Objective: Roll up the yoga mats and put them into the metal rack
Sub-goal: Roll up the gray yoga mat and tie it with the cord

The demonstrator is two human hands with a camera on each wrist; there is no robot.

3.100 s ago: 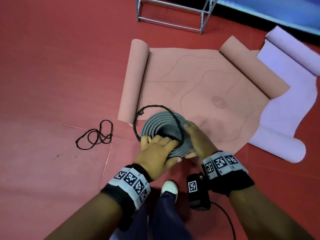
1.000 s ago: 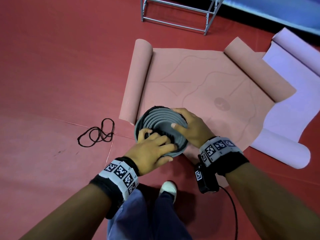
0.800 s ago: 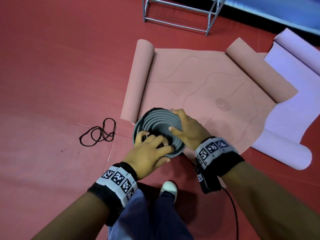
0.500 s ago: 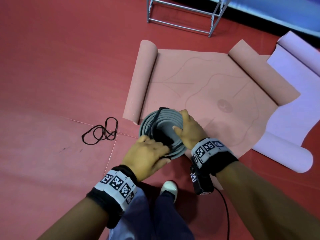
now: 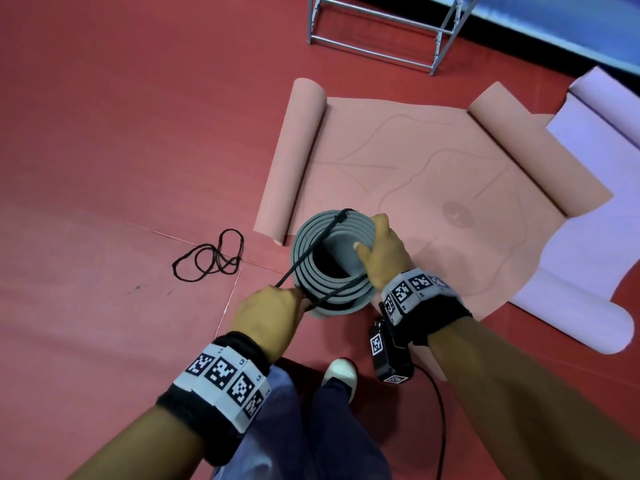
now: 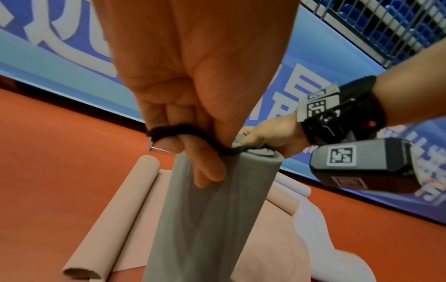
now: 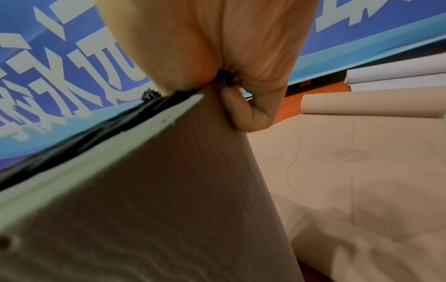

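Head view: ribbed grey rolled mat (image 5: 332, 261) upright; right hand (image 5: 382, 252) grips rim, left hand (image 5: 268, 311) pinches black cord (image 5: 311, 251).

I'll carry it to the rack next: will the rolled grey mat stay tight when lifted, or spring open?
The grey mat likely loosens: its coils already gap around a hollow core. The black cord, pulled by the left hand, lies across the top, not yet round it. Standing on end, it may tip if the right hand lets go.

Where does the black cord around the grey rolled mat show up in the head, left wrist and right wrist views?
Head: black cord stretched over the roll's top, centre.
Left wrist: looped over the left hand fingers, centre.
Right wrist: dark strand along the roll's top edge, left.
Shared landmark: grey rolled mat.
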